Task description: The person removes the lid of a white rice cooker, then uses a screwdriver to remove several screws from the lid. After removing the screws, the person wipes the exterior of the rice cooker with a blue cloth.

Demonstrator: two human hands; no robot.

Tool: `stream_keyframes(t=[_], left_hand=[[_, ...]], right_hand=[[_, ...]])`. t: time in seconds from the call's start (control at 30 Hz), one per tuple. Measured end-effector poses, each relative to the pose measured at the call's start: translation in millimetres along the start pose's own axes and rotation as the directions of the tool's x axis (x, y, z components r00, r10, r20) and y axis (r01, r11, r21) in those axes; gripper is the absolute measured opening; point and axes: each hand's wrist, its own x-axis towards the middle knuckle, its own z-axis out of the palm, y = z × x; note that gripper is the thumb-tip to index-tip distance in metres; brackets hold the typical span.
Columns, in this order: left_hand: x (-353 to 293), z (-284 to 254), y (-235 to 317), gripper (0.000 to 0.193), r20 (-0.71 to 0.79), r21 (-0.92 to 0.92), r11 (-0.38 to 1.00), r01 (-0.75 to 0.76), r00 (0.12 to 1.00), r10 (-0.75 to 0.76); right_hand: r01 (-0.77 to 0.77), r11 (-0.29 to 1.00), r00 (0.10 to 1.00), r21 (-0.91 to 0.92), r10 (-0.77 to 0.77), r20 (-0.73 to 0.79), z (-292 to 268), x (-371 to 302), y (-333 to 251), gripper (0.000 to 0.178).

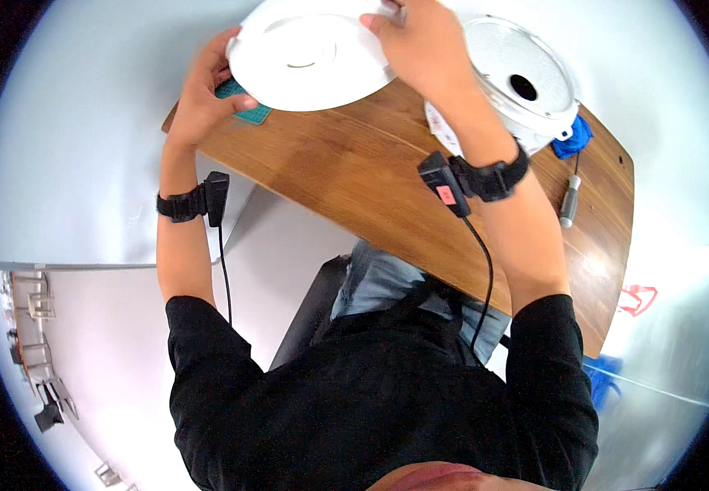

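Note:
A white round lid-like disc (305, 82) is held up above the far left part of the wooden table. My left hand (201, 94) grips its left edge, thumb toward me. At its right side my right hand (420, 45) clasps the rim, with the thumb on the top face and the other fingers mostly out of sight. To the right of that hand stands a white round housing (498, 61) with a dark hole in its top, partly covered by my right forearm.
The wooden table (330, 164) has a curved near edge before my lap. A green cutting mat (252, 113) lies under the disc. On the right are a crumpled blue cloth or bag (574, 137) and a grey-handled screwdriver (569, 201). Cables (485, 254) hang from both wrist straps.

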Motion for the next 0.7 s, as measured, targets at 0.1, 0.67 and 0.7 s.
stream_keyframes(t=[0.1, 0.67, 0.7], left_hand=[[-22.0, 5.8, -27.6, 0.103, -0.042, 0.218, 0.951, 0.221, 0.975, -0.217], [23.1, 55.8, -118.0, 0.109, 0.156, 0.322, 0.853, 0.410, 0.866, -0.475], [25.9, 55.7, -119.3, 0.110, 0.163, 0.340, 0.846, 0.411, 0.860, -0.484]], right_hand=[[-0.067, 0.998, 0.996, 0.021, 0.066, 0.059, 45.7, -18.8, 20.5, 0.031], [-0.501, 0.864, 0.823, -0.045, 0.492, 0.283, 121.4, -45.5, 107.3, 0.036], [-0.518, 0.855, 0.816, -0.026, 0.504, 0.285, 124.6, -46.3, 112.5, 0.035]])
